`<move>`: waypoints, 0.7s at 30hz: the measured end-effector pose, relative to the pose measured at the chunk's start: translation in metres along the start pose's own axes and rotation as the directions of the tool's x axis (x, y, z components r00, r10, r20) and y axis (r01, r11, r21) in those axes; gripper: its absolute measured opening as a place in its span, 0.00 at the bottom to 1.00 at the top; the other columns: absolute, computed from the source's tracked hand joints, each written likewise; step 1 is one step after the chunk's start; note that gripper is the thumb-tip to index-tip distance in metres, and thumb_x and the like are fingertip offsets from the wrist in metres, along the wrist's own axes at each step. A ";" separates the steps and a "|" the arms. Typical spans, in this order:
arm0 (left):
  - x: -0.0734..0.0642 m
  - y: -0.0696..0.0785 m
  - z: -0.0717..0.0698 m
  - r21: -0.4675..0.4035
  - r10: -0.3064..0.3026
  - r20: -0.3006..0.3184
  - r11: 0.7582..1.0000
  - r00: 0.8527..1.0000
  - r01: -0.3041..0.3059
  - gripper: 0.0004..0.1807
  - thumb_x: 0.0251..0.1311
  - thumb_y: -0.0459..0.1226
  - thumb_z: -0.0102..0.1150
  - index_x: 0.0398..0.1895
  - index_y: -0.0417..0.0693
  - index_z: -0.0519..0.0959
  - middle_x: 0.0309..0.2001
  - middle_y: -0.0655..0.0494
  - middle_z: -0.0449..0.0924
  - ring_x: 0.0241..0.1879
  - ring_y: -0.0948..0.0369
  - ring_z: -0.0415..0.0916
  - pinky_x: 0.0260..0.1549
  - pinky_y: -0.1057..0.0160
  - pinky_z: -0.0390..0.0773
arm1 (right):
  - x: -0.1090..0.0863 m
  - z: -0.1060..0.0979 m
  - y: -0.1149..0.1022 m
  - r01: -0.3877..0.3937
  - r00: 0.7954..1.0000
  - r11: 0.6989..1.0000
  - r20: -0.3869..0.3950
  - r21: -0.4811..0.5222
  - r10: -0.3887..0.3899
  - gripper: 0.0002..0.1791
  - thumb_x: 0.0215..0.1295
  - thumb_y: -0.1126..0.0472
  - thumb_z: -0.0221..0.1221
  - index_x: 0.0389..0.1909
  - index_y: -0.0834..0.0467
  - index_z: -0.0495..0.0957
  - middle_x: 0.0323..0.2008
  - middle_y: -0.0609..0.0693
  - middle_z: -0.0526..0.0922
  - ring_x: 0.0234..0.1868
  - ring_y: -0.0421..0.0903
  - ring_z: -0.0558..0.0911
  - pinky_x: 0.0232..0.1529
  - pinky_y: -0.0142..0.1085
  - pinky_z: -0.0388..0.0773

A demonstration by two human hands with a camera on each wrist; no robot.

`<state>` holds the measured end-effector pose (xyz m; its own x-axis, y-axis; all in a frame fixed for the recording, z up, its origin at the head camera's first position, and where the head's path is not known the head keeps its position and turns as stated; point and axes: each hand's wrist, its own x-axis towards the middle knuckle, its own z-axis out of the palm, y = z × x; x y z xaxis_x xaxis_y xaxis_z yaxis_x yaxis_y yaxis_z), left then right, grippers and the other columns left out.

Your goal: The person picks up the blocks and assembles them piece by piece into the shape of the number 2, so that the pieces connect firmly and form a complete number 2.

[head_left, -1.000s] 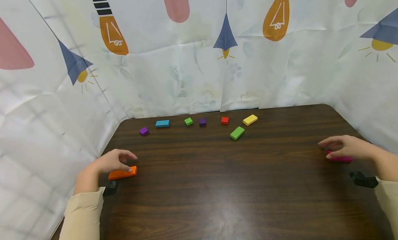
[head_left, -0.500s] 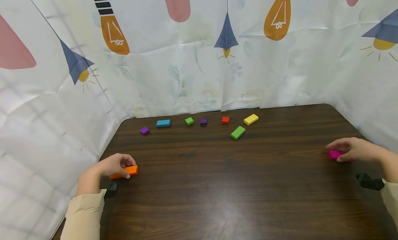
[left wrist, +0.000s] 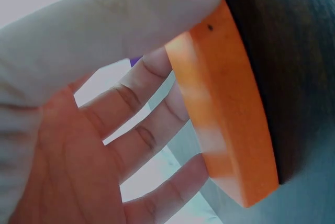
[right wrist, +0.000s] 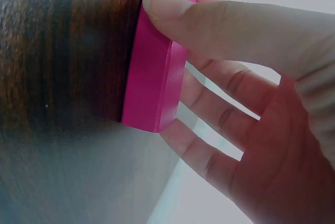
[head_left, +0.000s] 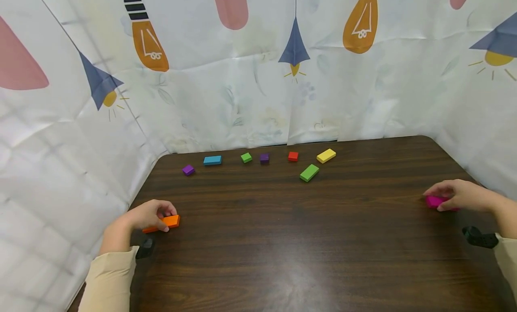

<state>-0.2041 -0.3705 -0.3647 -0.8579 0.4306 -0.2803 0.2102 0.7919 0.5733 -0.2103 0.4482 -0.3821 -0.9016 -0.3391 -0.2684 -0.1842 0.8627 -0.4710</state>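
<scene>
At the table's left side, my left hand [head_left: 147,214] grips a long orange block [head_left: 171,221], thumb on its near face and fingers behind it. The left wrist view shows the thumb pressed on the orange block [left wrist: 230,98], which lies close on the wood. Over at the right edge my right hand [head_left: 464,195] holds a magenta block [head_left: 435,201] the same way. In the right wrist view, the thumb lies across the near face of the magenta block [right wrist: 152,82], with the fingers curled along its far side.
Along the back of the dark wooden table [head_left: 258,240] lie small blocks: purple [head_left: 188,170], blue [head_left: 212,160], light green [head_left: 246,157], dark purple [head_left: 264,158], red [head_left: 293,156], yellow [head_left: 326,156] and a longer green one [head_left: 309,173]. A patterned curtain [head_left: 242,101] hangs behind.
Both hands have closed from loosely hovering over the orange and magenta blocks to gripping them; the right hand shifted slightly right. Over the last half second they barely moved.
</scene>
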 end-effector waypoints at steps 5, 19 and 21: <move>0.000 -0.001 0.001 -0.007 0.015 0.001 1.000 1.000 -0.015 0.18 0.46 0.25 0.76 0.40 0.40 0.80 0.35 0.55 0.75 0.37 0.55 0.71 0.37 0.63 0.73 | 0.000 0.001 -0.004 0.008 1.000 1.000 -0.003 -0.007 -0.008 0.24 0.59 0.66 0.72 0.54 0.73 0.79 0.51 0.68 0.83 0.52 0.62 0.82 0.39 0.32 0.78; 0.004 0.009 0.002 0.018 0.054 0.001 0.998 0.999 -0.054 0.16 0.50 0.26 0.76 0.41 0.42 0.81 0.34 0.57 0.76 0.36 0.57 0.72 0.37 0.63 0.74 | 0.002 0.003 -0.007 0.054 0.998 0.998 -0.031 -0.017 -0.054 0.24 0.59 0.62 0.72 0.54 0.69 0.81 0.52 0.66 0.83 0.48 0.32 0.79 0.41 0.30 0.78; 0.006 0.011 0.004 0.028 0.059 -0.001 0.998 0.998 -0.059 0.16 0.50 0.26 0.76 0.41 0.42 0.81 0.34 0.58 0.76 0.36 0.57 0.73 0.37 0.63 0.75 | 0.003 0.004 -0.008 0.067 0.997 0.998 -0.039 -0.018 -0.068 0.24 0.59 0.61 0.73 0.54 0.68 0.82 0.52 0.65 0.83 0.45 0.23 0.73 0.41 0.30 0.78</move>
<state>-0.2050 -0.3578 -0.3628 -0.8447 0.4761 -0.2447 0.2736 0.7769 0.5670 -0.2102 0.4390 -0.3823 -0.9016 -0.3818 -0.2032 -0.2512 0.8447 -0.4727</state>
